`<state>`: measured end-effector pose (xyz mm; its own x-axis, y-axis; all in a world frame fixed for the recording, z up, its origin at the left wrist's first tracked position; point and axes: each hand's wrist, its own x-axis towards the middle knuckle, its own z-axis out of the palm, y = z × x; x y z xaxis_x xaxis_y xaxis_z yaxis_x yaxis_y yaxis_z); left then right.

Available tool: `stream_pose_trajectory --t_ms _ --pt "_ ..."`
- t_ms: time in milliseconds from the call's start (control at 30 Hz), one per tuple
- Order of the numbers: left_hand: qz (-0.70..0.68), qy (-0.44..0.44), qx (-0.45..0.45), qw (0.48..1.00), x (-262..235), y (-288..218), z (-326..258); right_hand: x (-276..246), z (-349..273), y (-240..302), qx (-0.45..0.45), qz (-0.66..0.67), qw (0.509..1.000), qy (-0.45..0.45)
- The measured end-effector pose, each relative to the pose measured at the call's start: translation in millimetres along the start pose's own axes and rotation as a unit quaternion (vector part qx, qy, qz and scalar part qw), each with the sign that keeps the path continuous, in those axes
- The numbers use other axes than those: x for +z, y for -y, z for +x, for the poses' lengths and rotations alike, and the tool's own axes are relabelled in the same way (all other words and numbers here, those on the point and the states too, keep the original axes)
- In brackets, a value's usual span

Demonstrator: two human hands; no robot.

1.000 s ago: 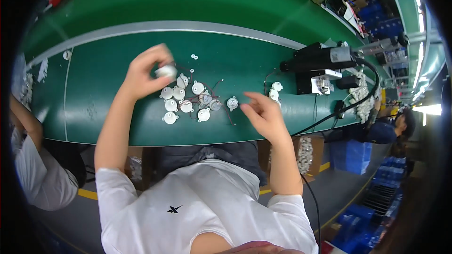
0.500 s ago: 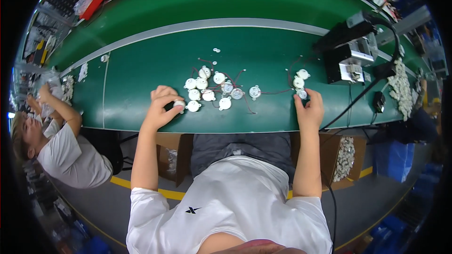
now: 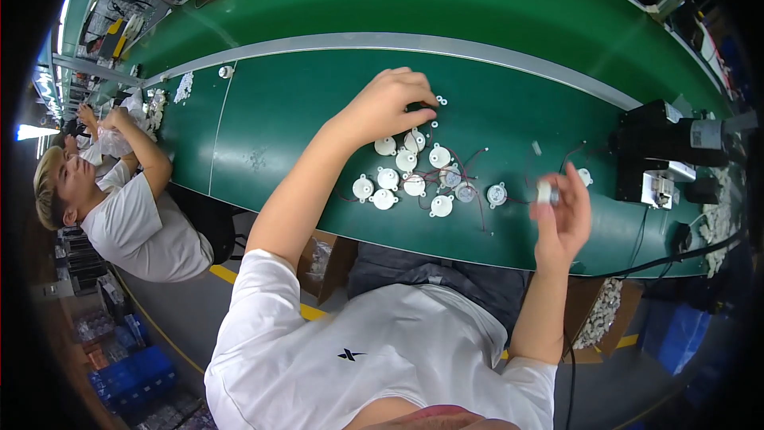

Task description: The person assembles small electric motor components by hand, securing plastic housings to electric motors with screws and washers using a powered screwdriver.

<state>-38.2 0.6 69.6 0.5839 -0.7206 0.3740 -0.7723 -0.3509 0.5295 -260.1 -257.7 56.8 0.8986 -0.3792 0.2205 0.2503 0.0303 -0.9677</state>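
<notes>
left hand (image 3: 390, 103) curled, fingers down on far edge of disc pile (image 3: 414, 179), touching dark part there; grip itself hidden, cannot tell if anything held. right hand (image 3: 563, 211) raised above table (image 3: 278, 111) near edge, fingers pinched around small white disc (image 3: 545, 191). pile of white round discs with red wires lies on green table between hands. black machine (image 3: 652, 151) right of pile. another person (image 3: 119, 207) seated at left.

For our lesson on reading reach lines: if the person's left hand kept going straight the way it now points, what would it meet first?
Probably the small white washers just beyond the left hand, on the green table. Height above the table is unclear.
</notes>
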Motion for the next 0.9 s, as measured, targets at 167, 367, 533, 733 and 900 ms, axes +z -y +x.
stream_pose_trajectory --t_ms 167,367,533,733,900 --pt "0.010 0.211 -0.025 0.977 16 9 28 42 88 -8 0.077 0.093 0.991 0.064" --pt "0.020 0.227 0.013 0.974 21 6 31 27 125 -58 0.197 0.214 0.956 0.029" --pt "0.011 0.190 0.057 0.980 21 11 36 18 130 -68 0.206 0.274 0.939 0.003" --pt "-0.016 0.238 -0.030 0.971 7 11 31 22 134 -71 0.216 0.252 0.942 0.043" --pt "-0.011 0.264 -0.009 0.964 10 6 34 19 134 -70 0.223 0.252 0.941 0.040"
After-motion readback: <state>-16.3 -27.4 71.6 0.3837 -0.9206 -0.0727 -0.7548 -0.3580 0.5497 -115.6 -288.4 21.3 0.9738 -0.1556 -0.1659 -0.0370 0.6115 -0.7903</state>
